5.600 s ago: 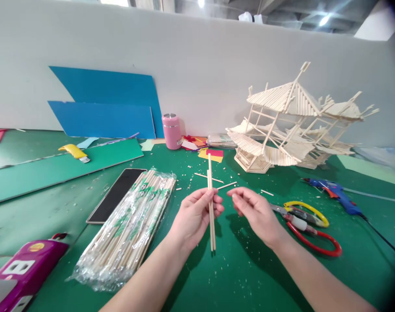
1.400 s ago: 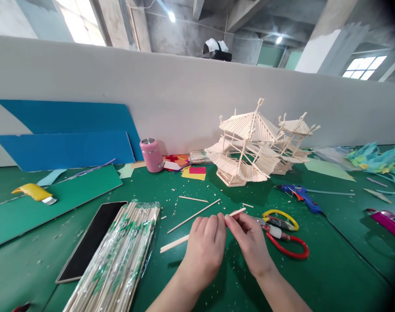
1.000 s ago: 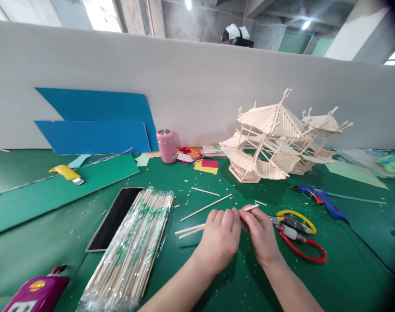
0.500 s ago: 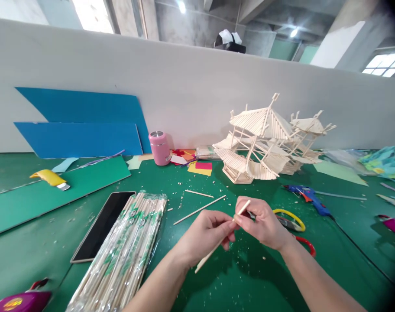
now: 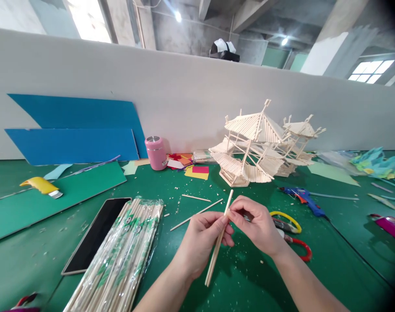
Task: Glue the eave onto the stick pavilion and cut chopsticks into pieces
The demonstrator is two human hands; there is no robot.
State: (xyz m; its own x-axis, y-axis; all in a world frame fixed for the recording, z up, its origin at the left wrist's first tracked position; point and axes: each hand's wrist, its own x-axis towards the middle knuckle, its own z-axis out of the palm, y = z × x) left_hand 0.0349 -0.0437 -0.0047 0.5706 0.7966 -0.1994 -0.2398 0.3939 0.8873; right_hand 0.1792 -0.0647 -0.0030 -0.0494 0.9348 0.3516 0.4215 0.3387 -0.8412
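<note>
Two thin wooden sticks (image 5: 213, 262), side by side, slant up over the table between my hands. My left hand (image 5: 202, 236) pinches them near the middle, thumb on top. The fingertips of my right hand (image 5: 256, 223) close on the sticks at the same spot, just below the longer upper end. Behind the hands lie a loose long stick (image 5: 197, 214) and a shorter stick (image 5: 196, 197). Scissors (image 5: 286, 222) with yellow and red handles lie beside my right hand, partly hidden by it. A plastic-wrapped bundle of wooden sticks (image 5: 119, 255) rests left of my left forearm.
A stick-built pavilion model (image 5: 249, 151) stands at the back. A blue glue gun (image 5: 304, 200) with its cord lies right. Farther left are a pink flask (image 5: 156, 154), a dark phone-like slab (image 5: 95, 236), a yellow cutter (image 5: 41, 185) and blue boards (image 5: 80, 145).
The held sticks have swung more upright, and two now show side by side below my left hand. Both hands stay close together. The view has shifted slightly.
</note>
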